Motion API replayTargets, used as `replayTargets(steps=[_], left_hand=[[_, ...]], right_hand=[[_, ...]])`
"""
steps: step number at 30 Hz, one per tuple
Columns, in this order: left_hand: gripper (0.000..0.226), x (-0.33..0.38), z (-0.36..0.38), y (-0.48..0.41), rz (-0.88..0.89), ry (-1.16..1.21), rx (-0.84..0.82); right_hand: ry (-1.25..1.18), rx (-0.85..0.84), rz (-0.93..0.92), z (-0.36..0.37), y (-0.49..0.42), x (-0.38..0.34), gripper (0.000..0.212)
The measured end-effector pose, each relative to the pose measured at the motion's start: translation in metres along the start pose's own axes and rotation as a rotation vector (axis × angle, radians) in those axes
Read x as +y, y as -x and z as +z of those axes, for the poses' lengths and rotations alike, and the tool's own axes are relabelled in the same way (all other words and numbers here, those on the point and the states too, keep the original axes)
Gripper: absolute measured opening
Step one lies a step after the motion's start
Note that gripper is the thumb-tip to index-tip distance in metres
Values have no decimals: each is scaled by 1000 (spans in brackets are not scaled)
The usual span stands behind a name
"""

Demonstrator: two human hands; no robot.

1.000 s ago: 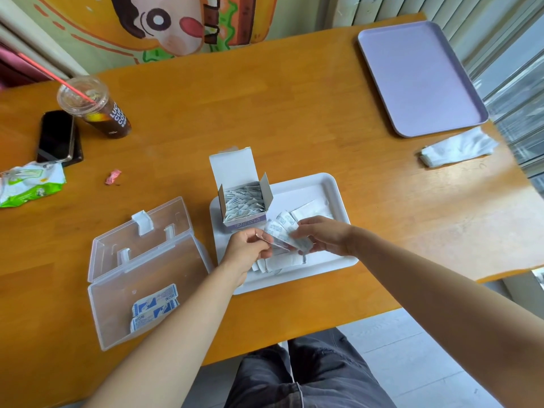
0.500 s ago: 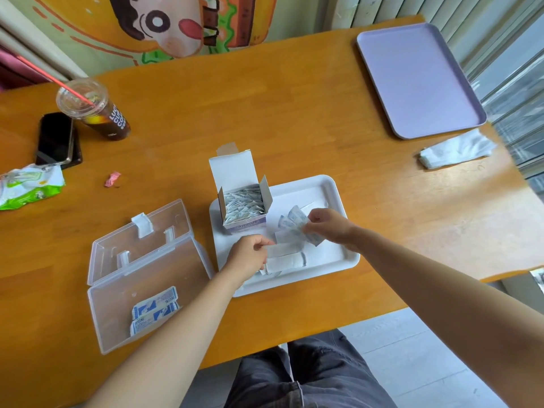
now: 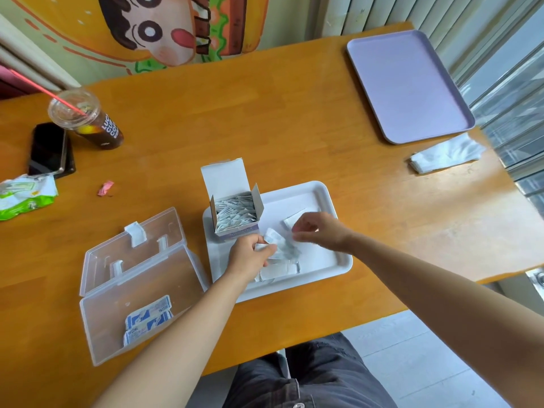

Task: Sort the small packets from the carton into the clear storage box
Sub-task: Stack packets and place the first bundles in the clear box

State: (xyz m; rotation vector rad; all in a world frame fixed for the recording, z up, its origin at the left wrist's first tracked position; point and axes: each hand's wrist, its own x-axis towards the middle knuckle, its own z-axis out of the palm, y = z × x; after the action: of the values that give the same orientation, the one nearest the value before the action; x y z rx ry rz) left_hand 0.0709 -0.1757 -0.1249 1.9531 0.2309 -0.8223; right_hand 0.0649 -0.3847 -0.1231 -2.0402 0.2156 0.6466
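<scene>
Directions are read from the white tray [image 3: 338,269], with 12 o'clock away from the person.

1. Writing: the iced-drink cup [image 3: 97,125] at 10 o'clock carries white lettering that starts "LUC"; the rest is unreadable. The carton [image 3: 235,213] has a purple band of print on its front, too small to read. The blue print on the stored packets [image 3: 147,319] is also illegible.
2. Task items: the carton stands open on the tray's 10 o'clock corner, packed with packets. The clear storage box [image 3: 141,290] lies just beside the tray at 9 o'clock with its lid folded back, and the stored packets sit against its near wall.
3. Hands: the left hand [image 3: 250,254] curls its fingers round a loose bunch of packets [image 3: 279,247] above the tray's middle. The right hand [image 3: 321,231] pinches the bunch's right end with its fingertips.
4. Edges and room: the tray's near rim lies close to the table [image 3: 265,128] edge. Bare wood runs toward 12 and 3 o'clock. A lavender tray [image 3: 406,83] fills the corner at 1 o'clock
</scene>
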Motion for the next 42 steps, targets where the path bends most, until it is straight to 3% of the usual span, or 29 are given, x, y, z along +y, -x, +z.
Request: replayTargets(steps=[3,6,9,15,19,22,25,28,31,34,37,42], left_hand=[[9,-10,-10,0,-55,6,16],[11,-15,-14,1,-98,49,25],[9,-16,-15,0,-105,65,22],[11,-14,-10,-3,-107,65,8],[8,-13,-10,-3,-124,91,-7],[16,-13,-10,-2,-144,143,-26],[15,-8,-10,-1,-153,205,-43],[12,0,-7,1,-150,283,-75],[19,7,-6,3,-142,369,-121],[16,9,-5,4,-144,395,-171],[17,7,-5,4,-172,425,-149],[12,3,-7,3,-192,603,-125]], right_hand=[[431,170,-108,-4,-12,11,51],[877,75,-151,0,-20,13,83],[1015,78,-178,0,-24,11,80],[933,80,-222,-5,-25,10,48],[713,91,-190,-9,-28,13,32],[569,199,-259,-13,-27,10,10],[271,271,-200,-21,-24,-4,24],[-93,-92,-37,-24,-17,-24,20],[-18,-252,6,-13,-14,-27,18],[6,-254,-10,-7,-16,-27,17],[40,-281,-15,-6,-16,-26,42],[10,-220,6,-7,-14,-21,36]])
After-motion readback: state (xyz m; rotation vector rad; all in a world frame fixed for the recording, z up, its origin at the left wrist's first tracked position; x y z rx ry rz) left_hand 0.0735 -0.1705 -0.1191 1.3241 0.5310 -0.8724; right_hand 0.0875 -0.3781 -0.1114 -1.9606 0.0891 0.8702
